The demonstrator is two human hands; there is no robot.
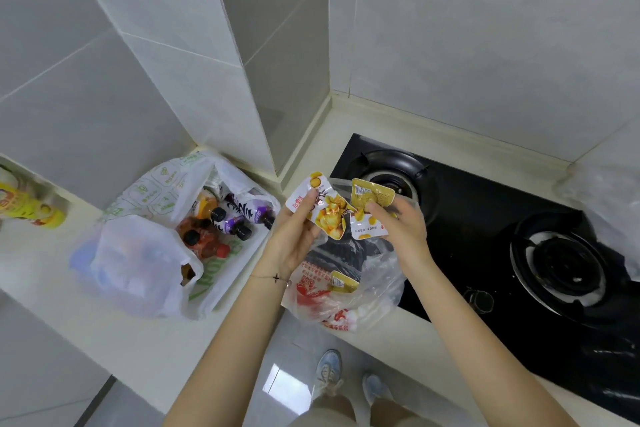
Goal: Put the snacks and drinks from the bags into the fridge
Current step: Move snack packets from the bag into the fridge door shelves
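While the clear red-printed plastic bag (375, 276) sagged nearest us, our left hand (294, 239) pinched a crinkled white-and-gold snack packet (327, 211) above it, long axis slanting down-right; our right hand (401, 224) pinched a gold foil packet (372, 193) alongside.

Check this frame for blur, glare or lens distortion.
Head view: wide-angle bending bows the wall tiles; soft, even light, no hard shadows; the snack packets in the left hand and right hand are fairly sharp; the yellow bottle at far left smears; glare marks the floor tile.
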